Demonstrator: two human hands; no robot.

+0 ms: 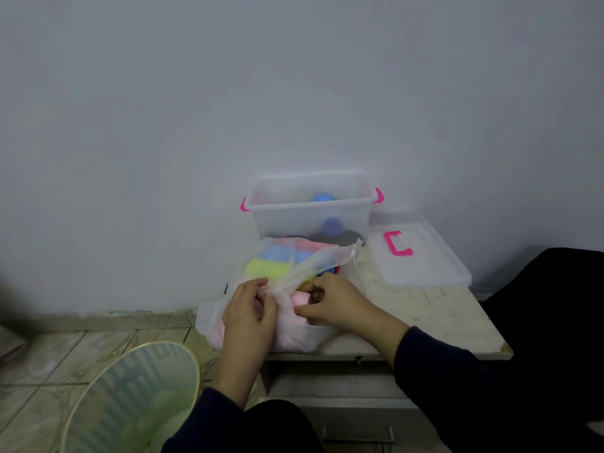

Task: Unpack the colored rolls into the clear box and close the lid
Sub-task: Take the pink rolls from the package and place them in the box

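A thin white mesh bag [212,317] lies at the left front of a small table, holding yellow [266,268], blue [277,253] and pink [300,299] rolls. My left hand [250,313] pinches the bag's fabric at its opening. My right hand [336,302] grips the fabric beside a pink roll. Behind the bag stands the clear box [284,220] with pink latches, open, with blue rolls [323,197] inside. Its clear lid [434,266] with a pink handle lies flat to the right of the box.
The table [451,318] stands against a white wall, with a drawer below its front edge. A mesh wastebasket [130,400] stands on the tiled floor at the lower left. A dark shape fills the right side.
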